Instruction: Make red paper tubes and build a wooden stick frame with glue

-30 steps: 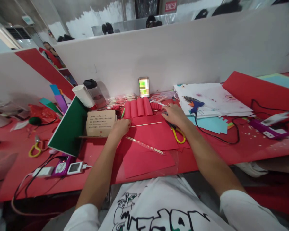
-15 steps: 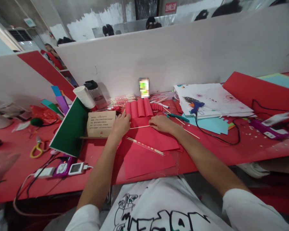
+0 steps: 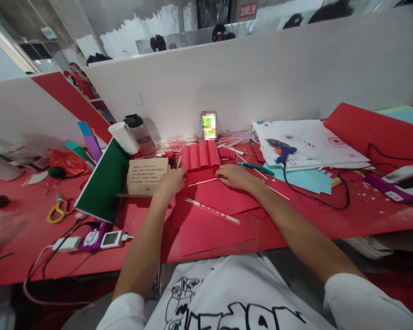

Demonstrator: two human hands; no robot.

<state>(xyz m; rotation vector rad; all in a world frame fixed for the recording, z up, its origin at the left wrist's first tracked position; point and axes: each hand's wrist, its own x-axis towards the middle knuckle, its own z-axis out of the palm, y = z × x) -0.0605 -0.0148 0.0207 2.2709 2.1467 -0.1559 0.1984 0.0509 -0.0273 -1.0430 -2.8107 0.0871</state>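
Observation:
My left hand (image 3: 170, 182) is at the left side of a red paper sheet (image 3: 209, 195), its fingers bent and closed at the far edge. My right hand (image 3: 237, 177) rests at the same sheet's right side, fingers curled together on it. Between the hands a thin wooden stick (image 3: 203, 182) lies across the paper. Just beyond stand several red paper rolls (image 3: 200, 155), side by side. Nearer me, a pair of chopsticks (image 3: 213, 211) in a clear wrapper lies over another red sheet (image 3: 213, 236). My fingertips are partly hidden.
Left are a cardboard box (image 3: 147, 176), a green board (image 3: 101, 185), yellow scissors (image 3: 57, 211) and a power strip (image 3: 92, 238). A dark-lidded bottle (image 3: 142, 137) stands behind. Rightward lie a blue glue gun (image 3: 285, 151), its cord, and teal pliers (image 3: 258, 168). A phone (image 3: 209, 126) leans on the partition.
My left hand has drawn back slightly toward me, showing more of a green pen tip behind it. My right hand has barely moved on the paper. The whole view has shifted slightly.

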